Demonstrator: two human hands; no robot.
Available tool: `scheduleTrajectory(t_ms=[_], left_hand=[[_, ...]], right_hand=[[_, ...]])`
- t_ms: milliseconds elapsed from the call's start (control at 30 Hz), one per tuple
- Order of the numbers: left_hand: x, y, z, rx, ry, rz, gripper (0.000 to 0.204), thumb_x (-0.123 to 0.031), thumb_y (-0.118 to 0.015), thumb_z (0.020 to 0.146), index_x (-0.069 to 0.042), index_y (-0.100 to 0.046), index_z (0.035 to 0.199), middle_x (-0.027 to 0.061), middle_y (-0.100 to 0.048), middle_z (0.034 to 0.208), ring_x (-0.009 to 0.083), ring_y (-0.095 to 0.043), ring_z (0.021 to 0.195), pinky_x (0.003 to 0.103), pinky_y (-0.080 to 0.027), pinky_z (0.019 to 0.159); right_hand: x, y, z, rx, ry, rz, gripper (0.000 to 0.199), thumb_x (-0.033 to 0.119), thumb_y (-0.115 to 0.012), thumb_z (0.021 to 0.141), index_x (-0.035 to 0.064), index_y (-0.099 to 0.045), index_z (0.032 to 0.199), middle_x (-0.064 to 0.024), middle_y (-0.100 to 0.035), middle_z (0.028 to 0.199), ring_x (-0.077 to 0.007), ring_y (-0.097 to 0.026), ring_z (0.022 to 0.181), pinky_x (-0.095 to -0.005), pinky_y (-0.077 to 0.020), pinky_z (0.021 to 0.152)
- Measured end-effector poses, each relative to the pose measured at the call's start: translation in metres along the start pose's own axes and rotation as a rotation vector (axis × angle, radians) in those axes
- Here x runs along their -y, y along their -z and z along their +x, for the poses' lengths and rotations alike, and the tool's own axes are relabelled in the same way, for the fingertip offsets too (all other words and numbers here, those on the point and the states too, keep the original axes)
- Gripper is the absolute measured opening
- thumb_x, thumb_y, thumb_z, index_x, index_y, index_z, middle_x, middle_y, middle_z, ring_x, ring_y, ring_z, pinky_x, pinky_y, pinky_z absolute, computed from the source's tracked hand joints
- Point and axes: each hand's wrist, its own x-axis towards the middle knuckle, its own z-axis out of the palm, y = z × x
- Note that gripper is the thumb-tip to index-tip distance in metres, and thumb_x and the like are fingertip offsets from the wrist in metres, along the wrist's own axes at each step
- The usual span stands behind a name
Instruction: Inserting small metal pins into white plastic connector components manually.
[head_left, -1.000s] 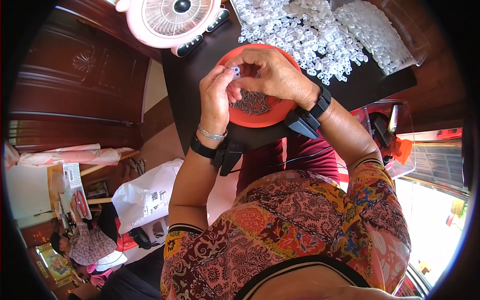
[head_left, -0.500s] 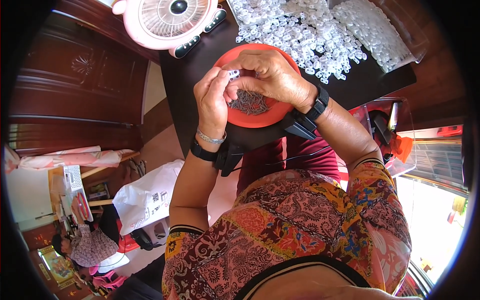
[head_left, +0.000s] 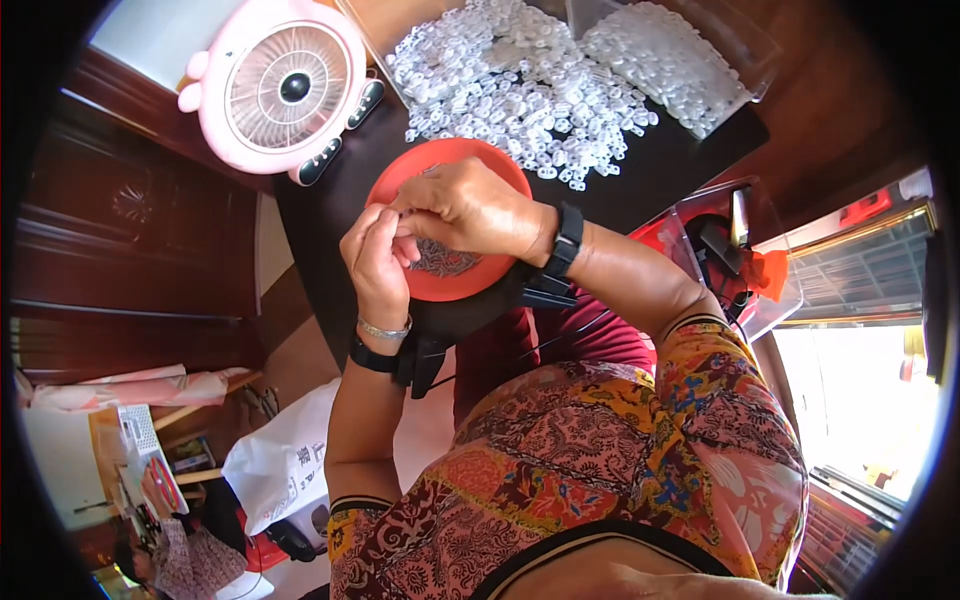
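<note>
My left hand (head_left: 377, 258) is closed in a pinch over the left side of a round orange-red dish (head_left: 443, 150). Half a second ago a small white plastic piece with dark spots showed between its fingers; now the fingers cover it. My right hand (head_left: 480, 208) meets the left fingertips from above, thumb and forefinger pinched together. Whatever sits between those right fingers is too small and hidden to make out. Many thin grey screws (head_left: 445, 260) lie in the dish below my hands. Beyond it spreads a heap of small clear-white plastic pieces with holes (head_left: 520, 95).
A pink fan (head_left: 285, 90) stands at the table's far left. More white pieces fill a clear bin (head_left: 668, 65) at the far right. The dark table (head_left: 320, 250) ends near my lap. A clear box (head_left: 700, 235) with red and black things is to my right.
The view has shifted, so the table things sit lower and farther left. My right hand has closed in on the left fingertips, and the white piece is now covered.
</note>
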Motion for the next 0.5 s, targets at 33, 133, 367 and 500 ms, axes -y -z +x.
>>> scheduleTrajectory(t_ms=[33, 133, 367, 500], left_hand=[[-0.003, -0.003, 0.0, -0.007, -0.001, -0.019, 0.027, -0.021, -0.048, 0.091, 0.0, -0.059, 0.078, 0.0032, -0.054, 0.062, 0.0087, -0.048, 0.048, 0.02, -0.032, 0.044], [-0.006, -0.005, -0.001, -0.009, -0.024, -0.026, 0.027, -0.02, -0.048, 0.09, 0.0, -0.06, 0.078, 0.0008, -0.052, 0.06, 0.0069, -0.046, 0.049, 0.02, -0.032, 0.046], [-0.007, -0.001, 0.0, 0.005, -0.147, 0.101, 0.031, -0.025, -0.045, 0.094, -0.005, -0.055, 0.073, 0.0005, -0.05, 0.06, 0.0073, -0.046, 0.051, 0.02, -0.032, 0.048], [-0.009, -0.004, 0.007, 0.001, -0.099, -0.009, 0.026, -0.018, -0.048, 0.091, -0.003, -0.057, 0.073, -0.0003, -0.049, 0.058, 0.006, -0.044, 0.049, 0.02, -0.03, 0.046]], right_hand=[[0.002, 0.001, -0.001, -0.011, 0.005, -0.047, 0.013, 0.01, -0.068, 0.077, 0.0048, -0.063, 0.089, -0.0103, -0.063, 0.072, -0.0293, -0.063, 0.069, -0.0347, -0.0494, 0.061], [0.009, 0.006, 0.003, -0.022, 0.005, -0.082, 0.013, 0.01, -0.067, 0.078, 0.0045, -0.064, 0.089, -0.0106, -0.063, 0.073, -0.0291, -0.063, 0.07, -0.034, -0.0494, 0.06], [0.009, 0.116, 0.025, -0.33, -0.01, -0.665, 0.015, 0.016, -0.069, 0.08, 0.0042, -0.068, 0.09, -0.0123, -0.066, 0.079, -0.0206, -0.064, 0.063, -0.0288, -0.0497, 0.057], [-0.003, 0.235, 0.04, -0.514, -0.117, -1.147, 0.025, 0.017, -0.061, 0.079, 0.0006, -0.066, 0.097, -0.0198, -0.065, 0.079, -0.0352, -0.064, 0.076, -0.0405, -0.0512, 0.071]])
